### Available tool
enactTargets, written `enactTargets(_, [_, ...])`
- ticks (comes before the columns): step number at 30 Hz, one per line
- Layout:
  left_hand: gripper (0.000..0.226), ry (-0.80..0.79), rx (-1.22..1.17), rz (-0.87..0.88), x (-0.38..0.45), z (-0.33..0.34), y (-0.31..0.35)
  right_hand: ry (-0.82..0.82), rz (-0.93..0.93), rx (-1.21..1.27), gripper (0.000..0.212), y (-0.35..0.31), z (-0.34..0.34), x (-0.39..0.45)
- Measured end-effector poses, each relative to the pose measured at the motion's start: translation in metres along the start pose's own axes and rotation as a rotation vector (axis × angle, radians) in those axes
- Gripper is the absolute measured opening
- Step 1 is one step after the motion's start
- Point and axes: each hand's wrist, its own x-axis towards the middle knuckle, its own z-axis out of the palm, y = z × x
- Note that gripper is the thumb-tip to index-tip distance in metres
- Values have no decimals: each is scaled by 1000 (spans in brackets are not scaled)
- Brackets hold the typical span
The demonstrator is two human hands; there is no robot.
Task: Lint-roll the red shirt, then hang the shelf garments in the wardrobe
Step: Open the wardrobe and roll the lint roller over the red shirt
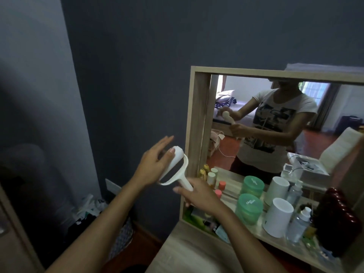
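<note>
A white lint roller (175,166) is held up in front of the dark wall, left of a mirror. My right hand (197,196) grips its handle from below. My left hand (155,160) lies along the roller's white head, thumb pressed on the top of the roll, fingers stretched out behind it. The mirror reflects both hands on the roller. No red shirt, shelf garments or wardrobe interior show in the head view.
A wood-framed mirror (197,119) stands on a dresser top (189,251). Green jars (249,208), a white cylinder (277,217), several bottles and a dark red object (336,221) crowd its ledge. A laundry basket (122,235) with bags sits on the floor at left.
</note>
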Motion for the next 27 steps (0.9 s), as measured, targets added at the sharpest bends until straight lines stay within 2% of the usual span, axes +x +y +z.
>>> enactTargets(6, [41,409,441,239,-23,-29,2,205,-71,129,14,-15,40,28])
enactTargets(9, [40,440,667,248,-47,-55,-17,335,-94,113,23,-26,65,46])
enactTargets(13, [43,461,911,148,-85,-103,-45,492,-88,257,33,-53,113,63])
enactTargets(16, [42,509,1054,88,-108,-138,-55,418,-119,390,35,-80,147,77])
enactTargets(20, [40,613,1193,-15,-137,-187,-70,211,-163,520,16,-118,193,100])
enactTargets(22, [44,619,1235,-77,-146,-205,-77,262,-176,513,14,-126,200,108])
enactTargets(27, [57,637,1325,-327,-181,-277,-112,256,-208,614,38,-159,248,137])
